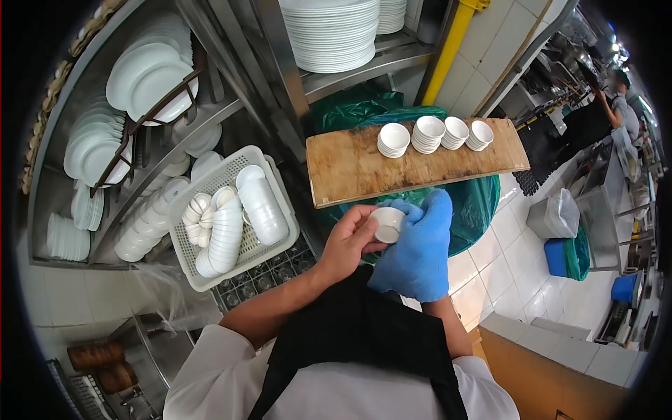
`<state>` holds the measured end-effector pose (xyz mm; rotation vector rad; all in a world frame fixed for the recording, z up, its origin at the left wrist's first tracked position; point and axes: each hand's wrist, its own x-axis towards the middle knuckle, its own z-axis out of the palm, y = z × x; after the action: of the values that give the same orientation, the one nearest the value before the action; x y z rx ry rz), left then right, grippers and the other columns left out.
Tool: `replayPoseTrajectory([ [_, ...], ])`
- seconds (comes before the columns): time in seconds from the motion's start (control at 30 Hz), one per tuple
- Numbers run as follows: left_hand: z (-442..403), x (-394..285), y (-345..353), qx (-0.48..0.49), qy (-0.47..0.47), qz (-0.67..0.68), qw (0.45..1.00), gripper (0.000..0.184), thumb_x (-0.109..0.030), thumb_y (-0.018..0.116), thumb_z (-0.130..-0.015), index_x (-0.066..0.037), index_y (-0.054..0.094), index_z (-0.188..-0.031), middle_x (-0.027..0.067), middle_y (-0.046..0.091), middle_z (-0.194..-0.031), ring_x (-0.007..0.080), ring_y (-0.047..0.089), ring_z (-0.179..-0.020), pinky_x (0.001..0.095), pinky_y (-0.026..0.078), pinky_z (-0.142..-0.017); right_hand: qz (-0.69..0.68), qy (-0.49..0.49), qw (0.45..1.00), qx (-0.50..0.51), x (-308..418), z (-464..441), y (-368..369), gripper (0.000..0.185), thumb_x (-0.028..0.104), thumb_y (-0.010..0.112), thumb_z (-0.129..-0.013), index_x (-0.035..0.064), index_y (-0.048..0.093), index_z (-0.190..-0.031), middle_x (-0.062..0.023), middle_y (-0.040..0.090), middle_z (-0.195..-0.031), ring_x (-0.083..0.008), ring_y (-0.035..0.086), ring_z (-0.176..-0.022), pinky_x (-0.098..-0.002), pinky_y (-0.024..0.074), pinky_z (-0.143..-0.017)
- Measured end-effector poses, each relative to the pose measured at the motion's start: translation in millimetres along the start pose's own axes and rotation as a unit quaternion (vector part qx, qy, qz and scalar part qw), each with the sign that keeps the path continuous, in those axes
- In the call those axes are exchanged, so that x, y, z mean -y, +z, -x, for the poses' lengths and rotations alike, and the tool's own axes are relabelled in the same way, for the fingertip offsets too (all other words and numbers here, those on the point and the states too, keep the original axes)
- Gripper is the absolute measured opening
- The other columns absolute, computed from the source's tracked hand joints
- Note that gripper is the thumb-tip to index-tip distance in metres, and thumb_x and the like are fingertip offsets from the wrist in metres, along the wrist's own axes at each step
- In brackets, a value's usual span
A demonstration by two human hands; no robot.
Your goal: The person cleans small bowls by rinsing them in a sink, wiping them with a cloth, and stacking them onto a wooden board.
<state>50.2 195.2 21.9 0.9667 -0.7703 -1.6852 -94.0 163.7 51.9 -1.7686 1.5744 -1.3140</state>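
Note:
Just in front of my apron, my left hand (348, 241) grips a small white bowl (388, 225) by its side, with the base facing me. My right hand (414, 255) is covered by a blue cloth (420, 260), its fingers hidden beneath it, and the cloth presses against the bowl's right side. Beyond my hands lies a wooden board (350, 171). Several short stacks of small white bowls stand in a row on it, among them a leftmost stack (393, 141) and a rightmost stack (480, 136).
At left a pale plastic basket (286, 231) holds stacked white dishes above a glass rack (260, 275). Metal shelves carry plates (150, 80) and a tall plate stack (329, 38). Below the board is a green-bagged bin (476, 210). A person (595, 119) stands far right.

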Motion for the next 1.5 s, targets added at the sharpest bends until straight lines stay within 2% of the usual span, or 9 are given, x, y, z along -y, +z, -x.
replayPoseTrajectory([
  [0.17, -15, 7, -9, 0.038, -0.008, 0.047, 0.998, 0.021, -0.014, 0.054, -0.099, -0.001, 0.052, -0.116, 0.0082, 0.061, -0.113, 0.0181, 0.064, -0.101, 0.0341, 0.055, -0.09, -0.12, 0.075, 0.99, 0.013, -20, -6, -18, 0.007, 0.007, 0.049, -0.09, 0.0008, 0.047, -0.092, -0.0167, 0.053, -0.09, -0.0278, 0.054, -0.078, -0.0375, 0.0466, -0.067],
  [0.33, -85, -36, -3, -0.044, 0.2, -0.299, 0.932, 0.017, -0.012, 0.066, -0.088, 0.001, 0.065, -0.098, 0.0125, 0.065, -0.12, 0.0161, 0.063, -0.096, 0.0277, 0.048, -0.087, -0.369, 0.173, 0.912, -0.053, -22, -12, -65, 0.013, 0.013, 0.049, -0.095, 0.0061, 0.044, -0.086, -0.0079, 0.048, -0.082, -0.019, 0.055, -0.072, -0.0289, 0.0465, -0.054],
  [0.37, -113, -30, -11, -0.052, 0.268, -0.358, 0.893, 0.017, -0.012, 0.066, -0.087, 0.0, 0.066, -0.099, 0.0173, 0.064, -0.123, 0.0246, 0.065, -0.103, 0.0323, 0.048, -0.09, -0.626, 0.27, 0.731, -0.04, -40, -11, -74, 0.014, 0.017, 0.048, -0.097, 0.0071, 0.044, -0.087, -0.0072, 0.046, -0.08, -0.0192, 0.056, -0.07, -0.0302, 0.0485, -0.055],
  [0.67, -208, 0, -35, -0.033, 0.349, -0.718, 0.601, 0.026, -0.011, 0.055, -0.088, -0.007, 0.07, -0.108, 0.022, 0.057, -0.131, 0.0421, 0.046, -0.13, 0.043, 0.039, -0.108, -0.495, 0.355, 0.781, -0.138, -27, 15, -78, 0.015, 0.015, 0.043, -0.093, 0.0063, 0.042, -0.081, -0.0113, 0.049, -0.078, -0.0258, 0.055, -0.061, -0.0359, 0.0494, -0.05],
  [0.77, -213, 14, -38, -0.04, 0.37, -0.703, 0.606, 0.03, -0.007, 0.054, -0.081, -0.002, 0.069, -0.107, 0.021, 0.049, -0.139, 0.0406, 0.036, -0.137, 0.0463, 0.033, -0.113, -0.436, 0.409, 0.79, -0.137, 28, 5, -80, 0.012, 0.008, 0.045, -0.092, 0.0038, 0.045, -0.081, -0.0117, 0.05, -0.084, -0.0227, 0.055, -0.061, -0.0316, 0.0512, -0.054],
  [1.0, -129, -4, -42, -0.1, 0.403, -0.567, 0.711, 0.053, -0.018, 0.065, -0.082, -0.003, 0.053, -0.131, 0.0239, 0.041, -0.143, 0.044, 0.036, -0.134, 0.0475, 0.03, -0.112, -0.211, 0.136, 0.948, 0.195, 60, 7, -43, 0.014, 0.014, 0.057, -0.078, 0.008, 0.052, -0.089, -0.0084, 0.053, -0.085, -0.0237, 0.054, -0.069, -0.0334, 0.0478, -0.063],
  [1.2, -36, -34, -158, -0.3, 0.32, -0.545, 0.714, 0.037, -0.016, 0.063, -0.086, -0.004, 0.06, -0.12, 0.0175, 0.063, -0.119, 0.034, 0.058, -0.111, 0.0433, 0.045, -0.096, 0.015, -0.181, 0.922, 0.341, 80, 8, -2, 0.032, 0.018, 0.067, -0.066, 0.0116, 0.058, -0.097, -0.0055, 0.055, -0.086, -0.0246, 0.053, -0.076, -0.035, 0.0448, -0.071],
  [1.3, -11, -42, -265, -0.448, 0.233, -0.548, 0.667, 0.023, -0.013, 0.06, -0.088, -0.004, 0.065, -0.108, 0.0183, 0.069, -0.093, 0.0343, 0.067, -0.083, 0.0417, 0.053, -0.075, 0.051, -0.225, 0.911, 0.341, 83, 8, 4, 0.042, 0.02, 0.072, -0.061, 0.0134, 0.061, -0.1, -0.0041, 0.057, -0.086, -0.0251, 0.053, -0.079, -0.0358, 0.0433, -0.076],
  [1.5, 11, -72, -388, -0.401, -0.103, -0.653, 0.635, 0.027, -0.02, 0.056, -0.085, 0.0, 0.07, -0.096, 0.0223, 0.068, -0.102, 0.0375, 0.066, -0.097, 0.0448, 0.051, -0.087, 0.092, -0.248, 0.915, 0.305, 90, 4, 8, 0.056, 0.024, 0.079, -0.051, 0.0157, 0.066, -0.105, -0.0021, 0.059, -0.087, -0.0259, 0.053, -0.085, -0.0371, 0.0411, -0.082],
])
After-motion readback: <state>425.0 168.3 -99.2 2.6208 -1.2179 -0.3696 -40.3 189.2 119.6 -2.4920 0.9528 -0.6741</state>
